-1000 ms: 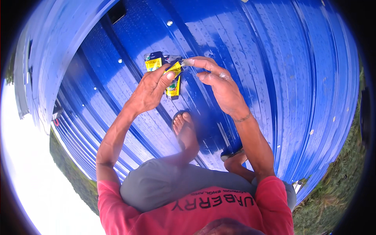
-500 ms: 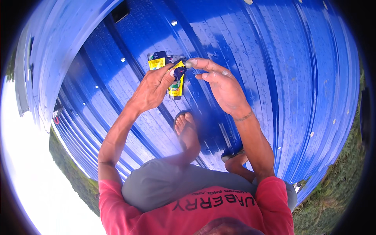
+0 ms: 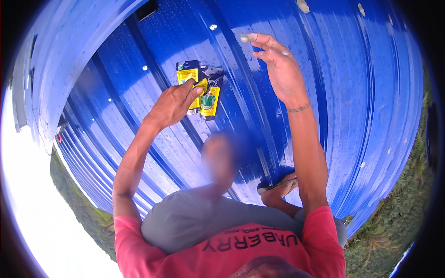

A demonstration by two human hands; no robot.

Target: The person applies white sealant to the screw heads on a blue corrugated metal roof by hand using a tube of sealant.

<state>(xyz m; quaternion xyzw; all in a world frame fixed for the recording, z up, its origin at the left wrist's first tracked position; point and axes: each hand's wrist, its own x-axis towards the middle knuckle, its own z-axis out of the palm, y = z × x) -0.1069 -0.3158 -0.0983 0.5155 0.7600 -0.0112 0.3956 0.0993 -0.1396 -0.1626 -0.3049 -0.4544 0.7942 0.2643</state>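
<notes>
My left hand (image 3: 170,105) is closed on a small yellow-and-dark sachet (image 3: 202,85), pinched between thumb and fingers. Beneath and around it, yellow-and-black packets lie on the blue metal roof: one packet (image 3: 187,74) beyond my fingers, another packet (image 3: 210,101) to the right of my thumb. My right hand (image 3: 283,74) is raised over the roof, up and to the right of the packets, fingers stretched out. A grey dab of paste (image 3: 245,38) clings to its fingertip, and paler smears mark the fingers.
The ribbed blue roof (image 3: 241,111) is wet with droplets and has raised seams. Round screw heads (image 3: 212,27) and whitish patches (image 3: 302,6) dot it. My sandalled foot (image 3: 280,187) rests on it. Greenery (image 3: 394,217) lies past the right edge.
My right hand has drawn away from the sachet, moving up and right with paste on its fingertip. My left hand has shifted slightly down and left, still holding the sachet.
</notes>
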